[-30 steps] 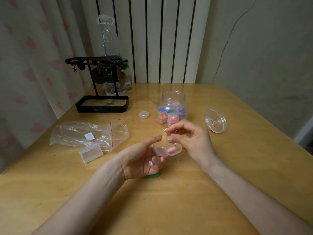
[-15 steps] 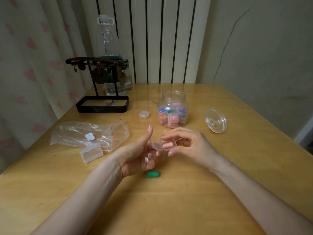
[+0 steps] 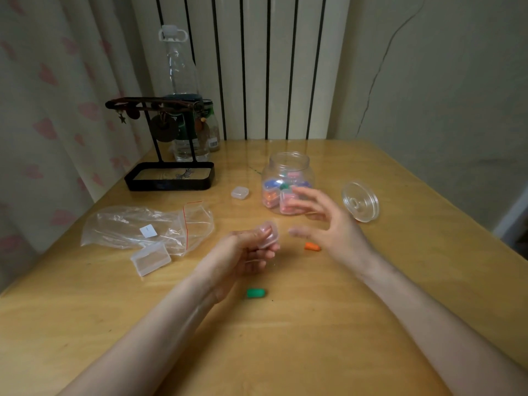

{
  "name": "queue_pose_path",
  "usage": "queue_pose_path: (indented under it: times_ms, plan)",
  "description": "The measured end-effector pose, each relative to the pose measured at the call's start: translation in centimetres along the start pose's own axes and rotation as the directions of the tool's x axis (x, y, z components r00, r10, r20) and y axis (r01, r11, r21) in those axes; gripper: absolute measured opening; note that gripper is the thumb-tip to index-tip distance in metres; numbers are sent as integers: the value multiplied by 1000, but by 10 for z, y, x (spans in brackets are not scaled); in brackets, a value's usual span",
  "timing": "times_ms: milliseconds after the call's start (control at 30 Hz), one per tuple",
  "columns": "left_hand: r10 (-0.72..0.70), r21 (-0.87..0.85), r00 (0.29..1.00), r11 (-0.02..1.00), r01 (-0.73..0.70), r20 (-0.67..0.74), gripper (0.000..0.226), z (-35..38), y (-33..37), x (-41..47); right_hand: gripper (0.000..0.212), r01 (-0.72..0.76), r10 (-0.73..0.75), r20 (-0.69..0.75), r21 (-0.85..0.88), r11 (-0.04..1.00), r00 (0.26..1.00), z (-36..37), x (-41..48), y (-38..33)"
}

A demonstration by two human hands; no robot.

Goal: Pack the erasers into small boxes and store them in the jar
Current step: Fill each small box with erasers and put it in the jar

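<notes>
The wooden surface [image 3: 285, 338] stood in a corner, with a ribbed radiator [image 3: 271, 67] behind it, a heart-printed curtain [image 3: 57, 95] to the left and a cracked plain wall [image 3: 443, 81] to the right. At the back left stood a black stand [image 3: 170, 178] and a clear bottle [image 3: 178, 81]. A crumpled plastic bag [image 3: 137, 227] and a rectangular clear case [image 3: 151, 258] lay toward the left edge. The jar [image 3: 290, 164], uncapped and holding several filled boxes, stood mid-surface, with its lid [image 3: 360, 202] to the right and a closed spare box [image 3: 239, 192] to the left. The left hand [image 3: 243, 252] had its grip pinched on a small clear box [image 3: 267, 234] (contents not discernible). The right hand [image 3: 328, 224] had its grip spread, holding nothing, in front of the jar. An orange eraser [image 3: 312, 246] lay just beside the right hand, and a green eraser [image 3: 256, 292] near the left wrist. Bare wood ran from the green eraser to the near edge, crossed by both forearms, and along the right edge beyond the lid.
</notes>
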State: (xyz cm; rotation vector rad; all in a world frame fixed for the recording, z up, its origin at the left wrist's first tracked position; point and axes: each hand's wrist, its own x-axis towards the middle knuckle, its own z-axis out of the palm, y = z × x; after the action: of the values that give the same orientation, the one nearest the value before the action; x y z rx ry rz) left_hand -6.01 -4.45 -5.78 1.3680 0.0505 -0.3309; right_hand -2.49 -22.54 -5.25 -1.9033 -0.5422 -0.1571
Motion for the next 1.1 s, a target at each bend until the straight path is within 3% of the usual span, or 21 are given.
queue_pose_path:
  times_ms: [67, 133, 267, 367, 467, 533, 600, 700, 800, 867, 933, 1000, 1067, 1100]
  plan:
    - [47, 32, 997, 998, -45, -57, 15, -2, 2, -1, 47, -85, 80, -144, -28, 996, 986, -19, 6, 9]
    - [79, 74, 990, 995, -71, -113, 14, -3, 4, -1, 33, -159, 123, -171, -216, 963, 977, -33, 8, 21]
    - [117, 123, 963, 988, -89, -243, 24, -3, 6, -2, 28, -123, 199, 113, -478, 870, 973, -26, 2, 36]
    - [244, 244, 927, 954, -176, -286, 16, -2, 10, -2, 16, -35, 140, 154, -541, 840, 978, -17, 4, 38]
    - [435, 456, 863, 842, -289, -257, 10, -2, 31, 7, 14, -78, 45, -80, -480, 874, 996, -30, 9, 36]
    - [501, 607, 851, 729, -317, -157, 20, 2, 55, 23, 11, -195, 47, -326, -435, 879, 944, -50, 13, 38]
    - [579, 717, 810, 604, -349, -93, 30, 12, 78, 45, 14, -298, 64, -471, -441, 847, 880, -65, 14, 44]
    - [670, 797, 736, 497, -344, -100, 38, 29, 100, 82, 22, -385, 128, -482, -485, 785, 867, -71, 13, 55]
    - [581, 834, 808, 491, -253, -97, 44, 38, 100, 113, 46, -483, 249, -436, -585, 652, 865, -67, 12, 64]
    - [521, 844, 851, 486, -226, -72, 43, 38, 93, 118, 41, -517, 244, -467, -648, 559, 850, -69, 13, 70]
    - [578, 845, 815, 458, -277, -46, 35, 34, 84, 110, 27, -527, 196, -507, -673, 519, 840, -71, 13, 74]
    - [681, 847, 731, 415, -333, -47, 26, 27, 74, 94, 20, -525, 129, -549, -664, 533, 826, -71, 14, 75]
    - [744, 845, 665, 395, -361, -63, 20, 20, 61, 79, 18, -505, 72, -604, -587, 633, 793, -71, 15, 71]
    - [745, 844, 664, 395, -362, -64, 19, 16, 54, 72, 19, -499, 87, -638, -503, 705, 765, -72, 16, 69]
